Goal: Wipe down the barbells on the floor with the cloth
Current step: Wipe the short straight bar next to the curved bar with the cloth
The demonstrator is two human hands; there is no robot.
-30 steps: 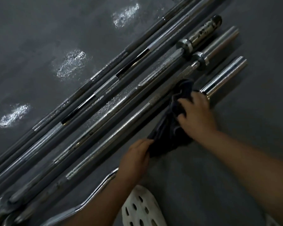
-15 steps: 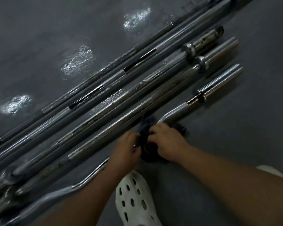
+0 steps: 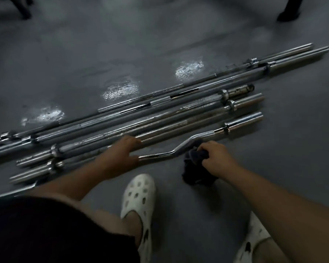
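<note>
Your right hand (image 3: 215,158) pinches cloth (image 3: 196,168) on curl bar (image 3: 156,155) bend; bar axis runs up-right from that grip; left hand (image 3: 122,151) lies on it down-left, grip unclear.

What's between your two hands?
In the head view, the zigzag middle of the bent bar lies there, from the left hand to the cloth held by the right hand.
</note>
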